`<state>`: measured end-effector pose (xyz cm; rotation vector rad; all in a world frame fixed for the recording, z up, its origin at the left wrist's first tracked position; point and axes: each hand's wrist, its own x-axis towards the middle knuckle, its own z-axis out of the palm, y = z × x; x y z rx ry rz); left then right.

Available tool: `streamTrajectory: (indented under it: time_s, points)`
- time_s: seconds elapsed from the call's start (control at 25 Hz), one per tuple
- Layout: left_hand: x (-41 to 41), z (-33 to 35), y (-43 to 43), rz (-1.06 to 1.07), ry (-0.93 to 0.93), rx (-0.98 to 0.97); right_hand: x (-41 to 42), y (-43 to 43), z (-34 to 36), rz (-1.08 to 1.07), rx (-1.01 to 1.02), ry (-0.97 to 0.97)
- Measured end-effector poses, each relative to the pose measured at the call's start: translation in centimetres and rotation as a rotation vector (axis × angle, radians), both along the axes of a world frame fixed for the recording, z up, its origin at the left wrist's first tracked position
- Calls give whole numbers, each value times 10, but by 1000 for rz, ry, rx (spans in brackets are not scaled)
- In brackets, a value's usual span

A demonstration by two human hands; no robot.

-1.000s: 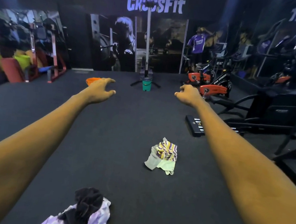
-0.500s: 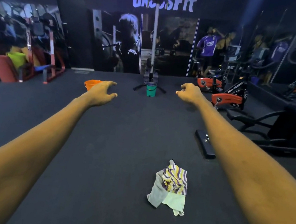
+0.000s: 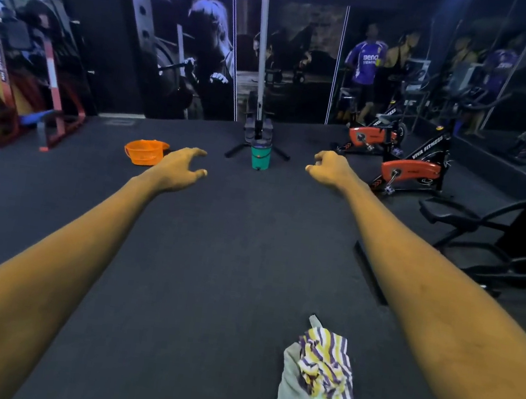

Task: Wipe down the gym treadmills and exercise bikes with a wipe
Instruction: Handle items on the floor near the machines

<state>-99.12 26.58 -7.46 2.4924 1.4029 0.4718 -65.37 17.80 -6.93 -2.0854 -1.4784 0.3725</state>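
Observation:
Both my arms stretch forward over the dark gym floor. My left hand (image 3: 180, 168) hangs with fingers loosely spread and holds nothing. My right hand (image 3: 329, 169) has its fingers loosely curled and is empty too. A crumpled striped cloth (image 3: 319, 381) with pale green and grey parts lies on the floor below and between my arms, nearer the right forearm. Two orange exercise bikes (image 3: 409, 171) (image 3: 372, 136) stand at the right, beyond my right hand.
An orange bucket (image 3: 145, 152) sits on the floor by my left hand. A green container (image 3: 260, 157) stands at a pole's base (image 3: 257, 131). A black machine (image 3: 516, 243) is at the right, racks (image 3: 51, 94) at the left. Two people (image 3: 368, 72) stand at the back.
The view has advanced and tilted down: the striped cloth slid lower in frame, the dark cloth pile left the view, and the bikes and bucket came nearer. Both hands stay empty.

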Motion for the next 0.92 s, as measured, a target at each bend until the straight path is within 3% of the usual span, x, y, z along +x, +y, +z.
streamTrajectory:
  time_s: [0.92]
  points:
    - [185,-34,740,-11,14,-26,184,732,-28,-19,-37,-28]
